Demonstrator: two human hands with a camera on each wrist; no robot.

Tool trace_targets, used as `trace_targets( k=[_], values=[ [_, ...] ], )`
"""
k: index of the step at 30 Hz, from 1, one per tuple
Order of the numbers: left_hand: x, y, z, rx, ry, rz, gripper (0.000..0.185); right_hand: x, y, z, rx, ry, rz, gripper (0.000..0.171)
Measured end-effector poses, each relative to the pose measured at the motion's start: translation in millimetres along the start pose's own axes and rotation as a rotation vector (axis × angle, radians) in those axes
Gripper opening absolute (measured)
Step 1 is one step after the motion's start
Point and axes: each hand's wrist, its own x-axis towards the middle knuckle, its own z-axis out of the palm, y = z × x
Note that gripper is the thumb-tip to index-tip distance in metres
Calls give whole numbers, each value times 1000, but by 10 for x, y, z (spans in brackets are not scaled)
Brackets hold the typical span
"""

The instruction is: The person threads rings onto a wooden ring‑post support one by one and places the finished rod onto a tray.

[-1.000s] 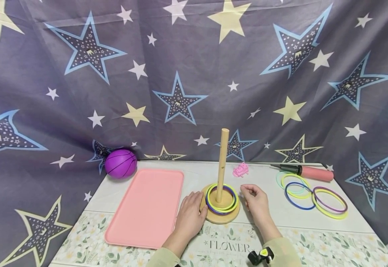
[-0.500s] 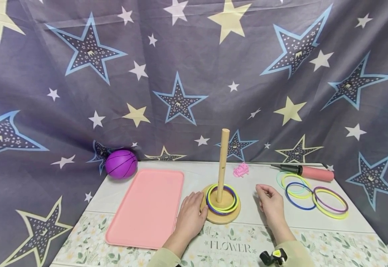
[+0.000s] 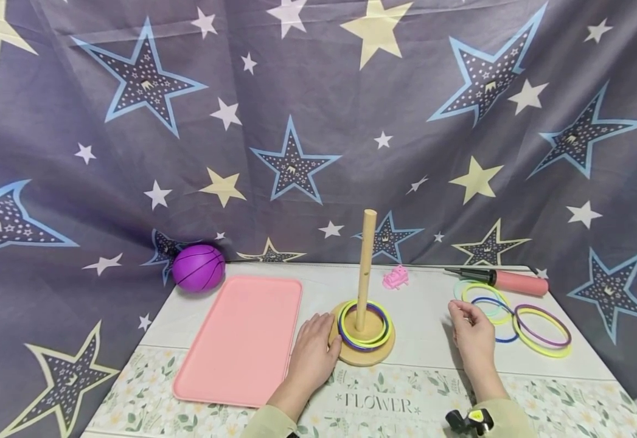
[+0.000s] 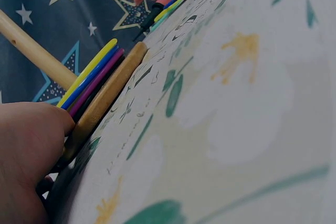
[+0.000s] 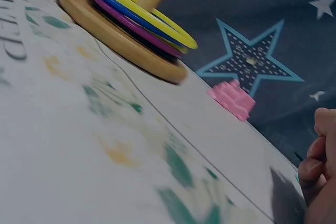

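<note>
Since the earlier frames the right hand has slid right, away from the wooden base, to the loose rings; everything else stays put. Going left to right: a purple ball sits far left, beside a pink tray. The left hand rests relaxed against the base's left edge, gripping nothing. Three rings circle the peg. Loosely curled and empty, the right hand's fingers touch the near blue ring. These thin hoops look light and slightly springy, best pinched at the rim.
</note>
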Motion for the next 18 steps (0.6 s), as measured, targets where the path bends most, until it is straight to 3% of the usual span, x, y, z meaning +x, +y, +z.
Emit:
trace_targets(
  k=[11, 18],
  values=[
    [12, 9, -4, -15, -7, -23, 57, 142, 72, -343, -80, 186, -43, 35],
    [15, 0, -1, -2, -8, -12, 58, 217, 131, -635, -236, 330, -103, 40]
  ],
)
